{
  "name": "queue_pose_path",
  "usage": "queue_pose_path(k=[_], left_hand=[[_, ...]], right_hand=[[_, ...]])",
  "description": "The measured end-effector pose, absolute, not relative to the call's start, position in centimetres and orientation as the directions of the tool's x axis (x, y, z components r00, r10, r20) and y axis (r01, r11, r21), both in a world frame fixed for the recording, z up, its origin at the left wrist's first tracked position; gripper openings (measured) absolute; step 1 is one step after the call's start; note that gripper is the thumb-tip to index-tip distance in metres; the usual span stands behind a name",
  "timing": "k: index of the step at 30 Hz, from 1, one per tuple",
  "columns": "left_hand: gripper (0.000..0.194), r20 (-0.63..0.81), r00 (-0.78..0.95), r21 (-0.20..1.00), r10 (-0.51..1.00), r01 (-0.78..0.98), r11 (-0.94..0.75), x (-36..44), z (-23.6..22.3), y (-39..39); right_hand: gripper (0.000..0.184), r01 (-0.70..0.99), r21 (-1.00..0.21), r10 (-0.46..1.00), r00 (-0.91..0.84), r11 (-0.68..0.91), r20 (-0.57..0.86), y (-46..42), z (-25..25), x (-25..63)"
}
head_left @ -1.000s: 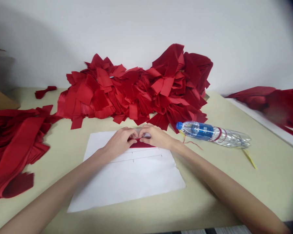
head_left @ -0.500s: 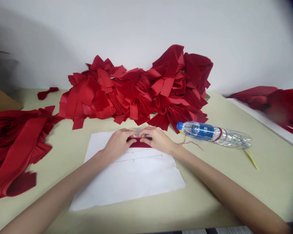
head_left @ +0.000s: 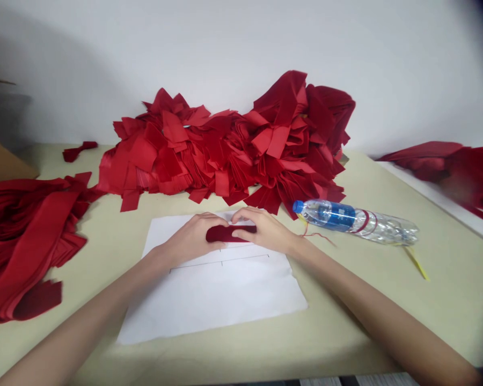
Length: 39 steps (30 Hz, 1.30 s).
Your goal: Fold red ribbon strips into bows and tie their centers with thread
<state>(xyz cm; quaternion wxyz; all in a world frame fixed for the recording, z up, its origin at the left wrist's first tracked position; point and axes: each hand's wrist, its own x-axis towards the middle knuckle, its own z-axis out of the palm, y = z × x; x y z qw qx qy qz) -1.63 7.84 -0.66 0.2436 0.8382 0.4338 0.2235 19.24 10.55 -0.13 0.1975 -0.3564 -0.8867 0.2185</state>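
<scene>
A folded dark red fabric strip [head_left: 229,234] lies flat across the upper part of a white paper sheet [head_left: 225,300], which has thin ruled lines [head_left: 221,259] just below the strip. My left hand [head_left: 191,238] curves over the strip's left end, hiding that end. My right hand [head_left: 263,230] presses its fingers on the strip's right end. Between my hands, the middle of the strip shows. Both wrists rest low, close to the paper.
A large heap of red fabric pieces [head_left: 225,150] lies behind the paper. A red bundle [head_left: 24,236] sits at the left. A crushed plastic bottle [head_left: 350,219] with red thread and a yellow strip [head_left: 416,262] lies to the right. More red cloth [head_left: 454,171] lies at far right.
My hands have spread slightly apart, and the strip now lies longer and more visible between them. The whole view has shifted a little.
</scene>
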Motion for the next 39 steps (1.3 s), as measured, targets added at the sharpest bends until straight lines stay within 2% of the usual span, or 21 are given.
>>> queue_pose_path(k=[4,15,24,29,36,39], left_hand=[[0.025,0.194,0.509,0.607,0.839,0.609,-0.510,-1.6,-0.9,7.8],[0.029,0.217,0.535,0.604,0.817,0.584,-0.543,-1.7,-1.0,7.9],[0.021,0.214,0.609,0.578,0.763,0.551,-0.602,-1.6,-0.2,8.0],[0.018,0.100,0.634,0.598,0.767,0.578,-0.555,-1.4,0.8,8.8],[0.009,-0.042,0.493,0.567,0.869,0.728,-0.386,0.6,1.3,9.8],[0.017,-0.096,0.460,0.543,0.883,0.767,-0.341,1.0,1.3,10.4]], right_hand=[[0.027,0.499,-0.524,0.652,-0.744,0.690,0.149,10.5,0.3,19.5],[0.019,0.489,-0.492,0.627,-0.763,0.720,0.160,10.6,0.1,19.5],[0.014,0.476,-0.506,0.625,-0.761,0.719,0.172,10.3,0.3,19.5],[0.008,0.463,-0.495,0.621,-0.753,0.736,0.219,10.4,0.0,19.1],[0.009,0.485,-0.451,0.620,-0.752,0.749,0.222,10.3,0.0,18.9],[0.009,0.498,-0.457,0.634,-0.744,0.737,0.212,10.2,0.0,18.8]])
